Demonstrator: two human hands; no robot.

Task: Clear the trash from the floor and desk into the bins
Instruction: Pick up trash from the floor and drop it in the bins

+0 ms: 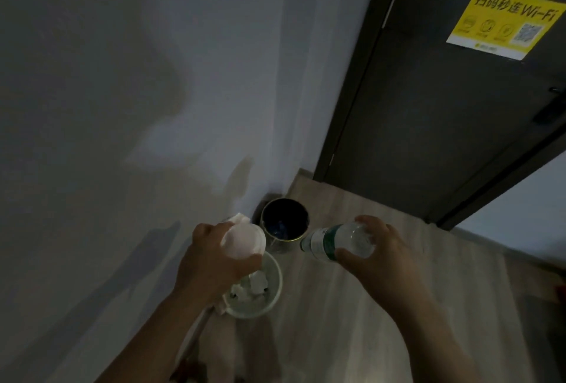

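My left hand (214,260) grips a wad of white crumpled paper (243,240) and holds it above the near white bin (272,290), which has white scraps inside. My right hand (376,257) holds a clear plastic bottle (337,241) with a green label, lying sideways, its cap end pointing towards the dark bin (286,238). The dark bin stands against the wall just beyond the white one and shows something blue at its bottom.
Both bins stand on a pale wooden floor (352,306) along a white wall (153,107) on the left. A dark door (444,107) with a yellow Wi-Fi sticker (505,24) fills the upper right. The room is dim.
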